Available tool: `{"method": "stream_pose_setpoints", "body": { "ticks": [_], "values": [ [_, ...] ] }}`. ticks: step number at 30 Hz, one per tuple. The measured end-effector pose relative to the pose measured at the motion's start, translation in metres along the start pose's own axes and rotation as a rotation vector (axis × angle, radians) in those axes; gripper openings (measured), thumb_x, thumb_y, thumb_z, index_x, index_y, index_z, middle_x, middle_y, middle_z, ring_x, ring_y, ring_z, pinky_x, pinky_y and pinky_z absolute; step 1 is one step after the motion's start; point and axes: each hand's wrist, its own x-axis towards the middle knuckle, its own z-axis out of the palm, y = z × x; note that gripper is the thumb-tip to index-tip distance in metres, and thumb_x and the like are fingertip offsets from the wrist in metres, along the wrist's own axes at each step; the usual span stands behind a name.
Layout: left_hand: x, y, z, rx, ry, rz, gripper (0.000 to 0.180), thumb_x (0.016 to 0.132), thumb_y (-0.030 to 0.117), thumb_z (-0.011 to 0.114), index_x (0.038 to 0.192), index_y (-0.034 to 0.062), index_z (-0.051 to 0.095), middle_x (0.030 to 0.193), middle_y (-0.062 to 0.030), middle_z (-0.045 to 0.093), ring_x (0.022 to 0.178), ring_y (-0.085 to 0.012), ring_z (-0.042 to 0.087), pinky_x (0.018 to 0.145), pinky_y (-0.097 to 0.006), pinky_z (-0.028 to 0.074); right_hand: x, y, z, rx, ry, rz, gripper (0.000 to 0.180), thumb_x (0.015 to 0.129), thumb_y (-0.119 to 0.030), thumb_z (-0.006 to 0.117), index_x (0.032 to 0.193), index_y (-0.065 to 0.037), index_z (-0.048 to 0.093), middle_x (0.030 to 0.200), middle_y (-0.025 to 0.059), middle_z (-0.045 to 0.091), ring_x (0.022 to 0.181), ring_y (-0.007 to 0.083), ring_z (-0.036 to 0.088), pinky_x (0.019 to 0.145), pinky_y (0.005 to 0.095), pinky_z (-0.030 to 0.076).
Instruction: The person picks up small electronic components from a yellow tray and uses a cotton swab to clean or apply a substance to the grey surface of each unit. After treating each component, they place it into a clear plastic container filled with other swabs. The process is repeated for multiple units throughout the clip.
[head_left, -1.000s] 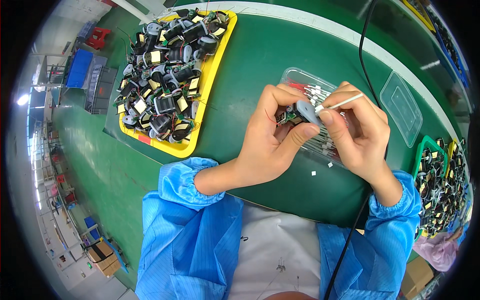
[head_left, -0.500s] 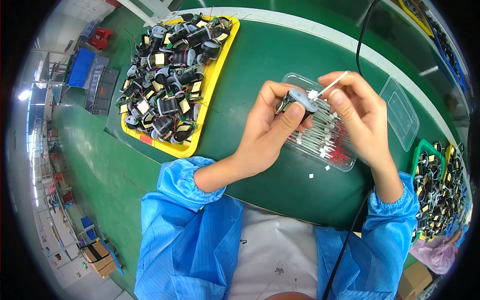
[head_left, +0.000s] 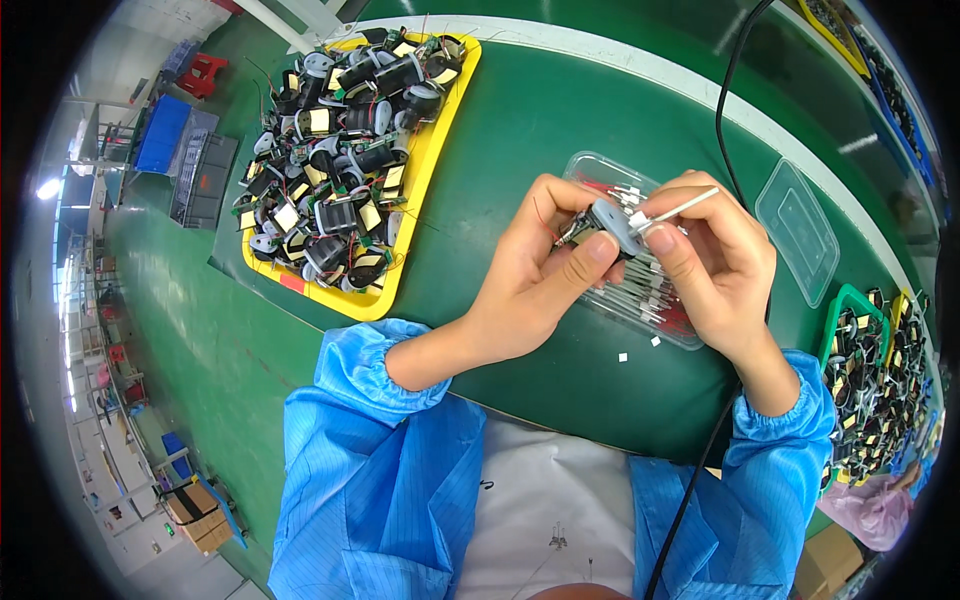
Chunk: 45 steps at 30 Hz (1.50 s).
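Head view: gripping a grey-capped electronic assembly in the curled left hand, pinching a white stick beside it in the right hand. Held over the clear box's left edge, well apart from the yellow tray's rim across green surface.

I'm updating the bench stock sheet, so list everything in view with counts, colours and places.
Disc-ended part: one, grey and black, left hand
Thin rod: one, white, right hand
Clear box: one, transparent, beneath the hands
Loose rods: many, white and red, in the box
Lid: one, clear, right of the box
Small squares: two, white, on the table
Yellow tray: one, yellow, table's left
Heaped parts: many, black, grey and cream, in that tray
Cable: one, black, right side
Green tray: one, green, far right
Stool: one, red, upper left
Remaining background: too small to tell
Sleeves: two, blue, on the arms
Hands: two, bare, above the box
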Motion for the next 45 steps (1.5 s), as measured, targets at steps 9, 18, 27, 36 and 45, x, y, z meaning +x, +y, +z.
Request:
{"method": "stream_pose_setpoints", "body": {
  "ticks": [9,18,27,36,45],
  "values": [
    [0.0,0.001,-0.001,0.123,-0.04,0.072,0.022,0.094,0.012,0.055,0.109,0.0016,0.041,0.103,-0.0083,0.047,0.085,-0.011,0.053,0.07,-0.022,0.049,-0.001,-0.003,0.0,-0.103,-0.033,-0.062,0.008,0.081,0.0,0.067,0.086,0.004,0.062,0.082,0.0105,0.063,0.062,0.0125,0.055,0.055,0.0236,0.044],
    [0.0,0.008,0.009,0.011,0.002,0.049,0.024,0.095,0.014,0.055,0.11,0.0008,0.042,0.108,-0.01,0.045,0.094,-0.0115,0.05,0.075,-0.024,0.048,-0.009,0.005,0.009,0.019,0.064,-0.021,0.019,0.082,-0.003,0.069,0.097,0.004,0.06,0.084,0.0088,0.062,0.069,0.0131,0.056,0.063,0.0257,0.045],
    [0.011,0.011,-0.011,0.731,-0.1,0.329,0.043,0.094,0.032,0.054,0.12,0.001,0.042,0.117,-0.0176,0.043,0.112,-0.024,0.044,0.091,-0.035,0.04,-0.008,-0.001,-0.001,0.049,0.054,0.131,0.034,0.077,-0.005,0.075,0.106,0.003,0.059,0.096,0.0071,0.06,0.079,0.0106,0.055,0.07,0.0239,0.045],
    [-0.042,0.11,-0.109,1.906,0.913,-0.235,0.056,0.07,0.046,0.078,0.099,0.0011,0.063,0.108,-0.0161,0.056,0.105,-0.0324,0.046,0.091,-0.041,0.039,0.043,0.065,-0.176,-0.208,0.89,0.212,0.038,0.081,-0.029,0.074,0.09,0.007,0.064,0.076,0.0062,0.061,0.06,0.0053,0.05,0.053,0.0179,0.038],
    [-0.033,0.107,-0.108,1.867,0.849,-0.317,0.041,0.067,0.038,0.081,0.084,0.0031,0.067,0.09,-0.0119,0.061,0.094,-0.03,0.049,0.085,-0.041,0.039,0.057,0.186,-0.26,-0.212,0.57,0.91,0.044,0.076,-0.038,0.076,0.085,0.002,0.061,0.074,0.0058,0.062,0.059,0.0095,0.053,0.049,0.022,0.043]
  ]
}}
